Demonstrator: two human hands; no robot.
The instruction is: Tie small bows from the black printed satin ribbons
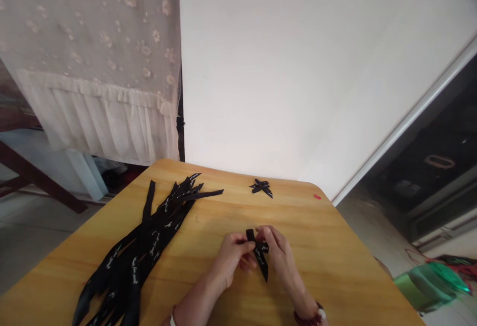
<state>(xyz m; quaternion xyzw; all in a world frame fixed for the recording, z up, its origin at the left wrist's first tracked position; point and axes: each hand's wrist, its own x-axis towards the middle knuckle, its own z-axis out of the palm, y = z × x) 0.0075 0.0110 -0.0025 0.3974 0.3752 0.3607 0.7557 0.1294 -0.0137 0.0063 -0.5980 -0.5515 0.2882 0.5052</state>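
Observation:
Between my two hands is a black ribbon (261, 262) with white script, looped at the top and with one tail hanging down toward the table. My left hand (235, 252) pinches it from the left, thumb on the front. From the right, my right hand (278, 250) has its fingers closed on the loop on that side; the fingertips partly cover the ribbon. Beyond the hands, a tied black ribbon bow (261, 187) lies near the table's far edge. A heap of loose black ribbon strips (156, 241) with white lettering spreads to the left of my left hand.
The wooden table (328, 276) meets a white wall panel (261, 67) at its far edge. A small red item (317, 197) lies at the far right corner. A lace curtain (104, 67) hangs at left; a green translucent container (432, 286) stands on the right.

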